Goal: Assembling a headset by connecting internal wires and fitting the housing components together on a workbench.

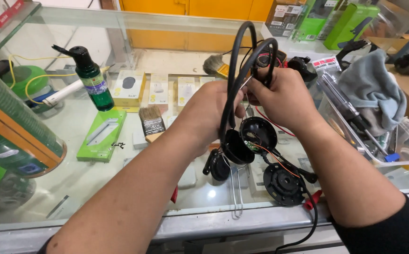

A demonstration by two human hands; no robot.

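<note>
Holding a black headset (249,84) up over the glass counter (72,155), both hands closed around its thin headband. Left hand (209,115) wrapping the band's lower run, fingers curled tight, thumb side facing the other hand. Right hand (282,99) gripping the upper part of the loop just beside it, fingers pinching the band near the top (fingertips partly hidden behind the band itself). Hanging below the hands: an opened earcup shell (258,134) showing a small circuit board and thin red and orange wires, touching a second dark cup (236,148) at its left. Dangling further down on those wires, a round black speaker plate (283,183), close to the counter's front edge. Trailing off the lower edge of the frame, a black cable (313,221).

Lying on the glass near the left forearm: a flat paintbrush (152,123) with a wooden handle, a green flat box (102,135), and a few tiny dark screws (118,145) between them. Standing further back, a green spray bottle (90,75) with a black nozzle. Resting at the far side behind the headband, a second brush (216,66) with a brass-coloured ferrule. Sitting at the right, a clear plastic tub (355,127) with a grey cloth (371,89) draped over it. Showing through the glass underneath, small white and yellow product boxes (157,89) on the shelf below.
</note>
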